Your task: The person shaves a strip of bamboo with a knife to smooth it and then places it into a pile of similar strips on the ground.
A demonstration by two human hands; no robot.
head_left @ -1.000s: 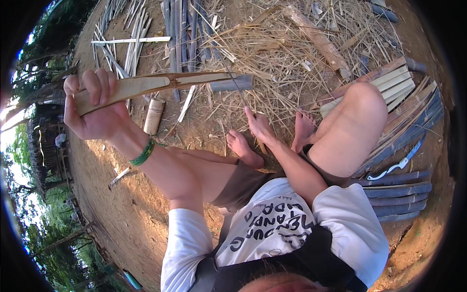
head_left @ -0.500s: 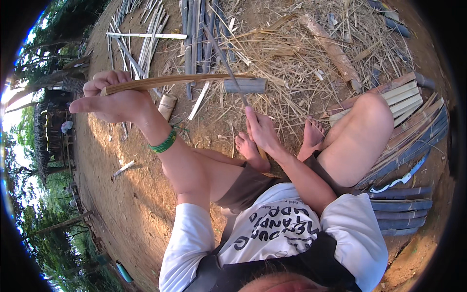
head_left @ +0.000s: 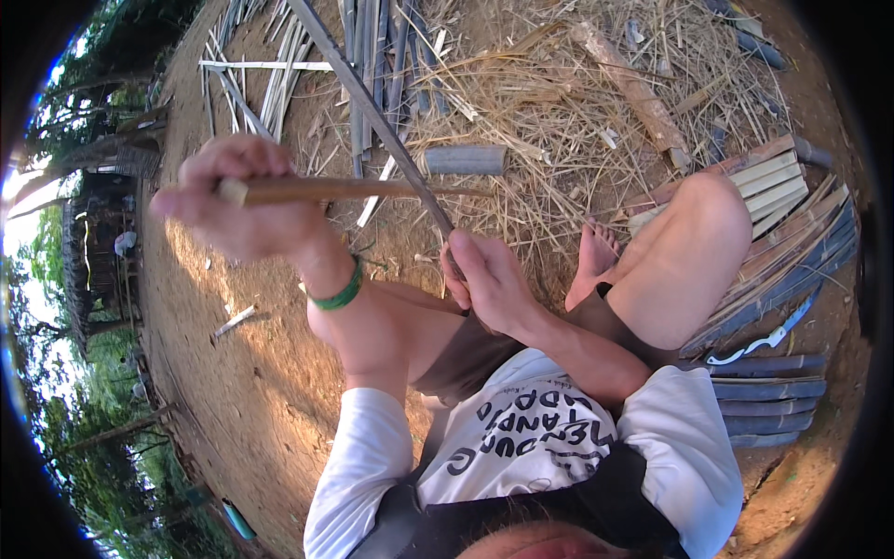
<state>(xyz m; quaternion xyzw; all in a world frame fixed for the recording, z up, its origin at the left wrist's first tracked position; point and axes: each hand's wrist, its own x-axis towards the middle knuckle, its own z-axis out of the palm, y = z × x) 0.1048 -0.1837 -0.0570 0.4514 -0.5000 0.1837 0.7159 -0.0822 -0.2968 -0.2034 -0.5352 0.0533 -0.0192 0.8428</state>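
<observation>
My left hand (head_left: 247, 200), slightly blurred, is closed around the thick end of a brown bamboo strip (head_left: 358, 188). The strip points to the right and tapers toward its far tip. A green band circles that wrist. My right hand (head_left: 489, 284), in front of my lap, grips one end of a long, narrow grey-brown strip (head_left: 377, 119). This strip slants up and left past the top edge of the view and crosses the bamboo strip in the picture. Whether the two touch, and whether the grey-brown strip is bamboo or a blade, I cannot tell.
Dry shavings (head_left: 521, 93) litter the ground ahead, with a short bamboo piece (head_left: 464, 160) and a pale log (head_left: 633, 88). Split bamboo lengths (head_left: 372, 74) lie beyond. By my right leg are more bamboo slats (head_left: 768, 410) and a knife (head_left: 764, 343) with a white handle.
My left hand has moved right and slightly down with the bamboo strip. My right hand has come closer to my lap, and its grey-brown strip now slants more to the left and looks longer.
</observation>
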